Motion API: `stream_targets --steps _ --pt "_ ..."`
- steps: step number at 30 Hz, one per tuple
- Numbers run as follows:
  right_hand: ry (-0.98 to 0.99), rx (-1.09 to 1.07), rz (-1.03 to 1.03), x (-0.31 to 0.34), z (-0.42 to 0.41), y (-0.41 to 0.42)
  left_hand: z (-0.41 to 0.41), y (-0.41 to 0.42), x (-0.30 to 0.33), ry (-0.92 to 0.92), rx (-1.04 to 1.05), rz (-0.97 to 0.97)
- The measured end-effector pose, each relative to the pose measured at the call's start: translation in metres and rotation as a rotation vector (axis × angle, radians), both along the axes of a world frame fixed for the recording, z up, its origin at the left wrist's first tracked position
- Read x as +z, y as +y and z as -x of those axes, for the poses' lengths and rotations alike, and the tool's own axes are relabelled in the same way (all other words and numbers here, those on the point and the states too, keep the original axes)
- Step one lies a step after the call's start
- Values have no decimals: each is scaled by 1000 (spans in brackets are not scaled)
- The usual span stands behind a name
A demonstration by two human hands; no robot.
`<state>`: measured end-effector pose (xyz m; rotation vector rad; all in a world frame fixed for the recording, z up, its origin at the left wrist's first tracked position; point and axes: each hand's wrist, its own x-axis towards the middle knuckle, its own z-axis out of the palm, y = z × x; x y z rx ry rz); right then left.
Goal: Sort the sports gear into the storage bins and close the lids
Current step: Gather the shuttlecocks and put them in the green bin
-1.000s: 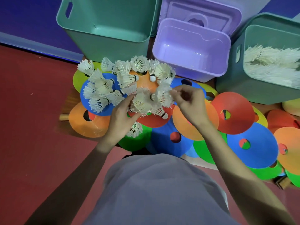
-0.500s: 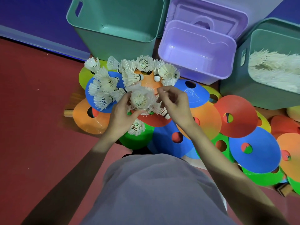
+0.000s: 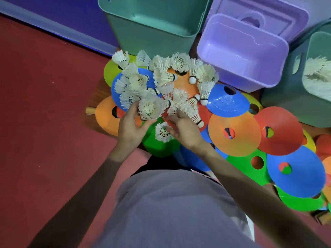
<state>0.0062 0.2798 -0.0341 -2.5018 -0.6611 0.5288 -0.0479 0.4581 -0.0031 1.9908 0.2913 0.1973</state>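
Several white feather shuttlecocks point(image 3: 166, 76) lie scattered over coloured disc cones on the floor. My left hand point(image 3: 129, 129) grips a bunch of stacked shuttlecocks point(image 3: 149, 108), feathers facing me. My right hand point(image 3: 182, 129) reaches in beside it, fingers curled around a shuttlecock point(image 3: 174, 109) next to that bunch. One more shuttlecock point(image 3: 162, 132) stands on a green cone point(image 3: 157, 147) between my hands. An empty teal bin point(image 3: 154, 24), an empty purple bin point(image 3: 240, 52) and a grey-green bin point(image 3: 286, 97) holding shuttlecocks stand behind.
Flat disc cones in orange point(image 3: 234, 133), red point(image 3: 279, 131), blue point(image 3: 297, 172) and green overlap across the right half of the floor. A purple lid point(image 3: 279, 15) leans behind the purple bin. Red floor point(image 3: 44, 104) spreads to the left.
My right hand has moved left and down to meet my left hand at the bunch of shuttlecocks. The view has shifted, so the bins sit further right.
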Motion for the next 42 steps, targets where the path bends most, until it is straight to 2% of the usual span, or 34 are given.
stream_targets --steps 4,10,13,16,22,26,28,34,37,40,42 --pt "-75 78 48 -7 -6 10 6 9 -4 29 -1 -25" --pt "-113 97 15 -13 -11 19 9 23 -13 26 -19 -53" --pt "-55 90 -53 -10 -12 16 9 25 -12 22 -24 -73" --pt "5 4 -204 3 -13 9 7 27 -12 23 -18 -82" --pt "59 -547 -686 48 -17 -9 0 28 -11 34 -38 -106" --pt "87 -598 -900 79 -20 -4 -7 22 -10 32 -81 -145" --pt "115 -573 -891 82 -20 2 -11 19 -9 25 -118 -148" --pt "121 -589 -666 68 -23 12 -19 11 -6 42 -249 -104" --pt "189 -608 -686 73 -30 10 -20 7 -5 85 -302 -53" --pt "300 -492 -730 84 -36 5 -21 3 -3 112 -312 34" --pt "316 -487 -743 86 -42 -2 -22 1 -2 112 -287 70"
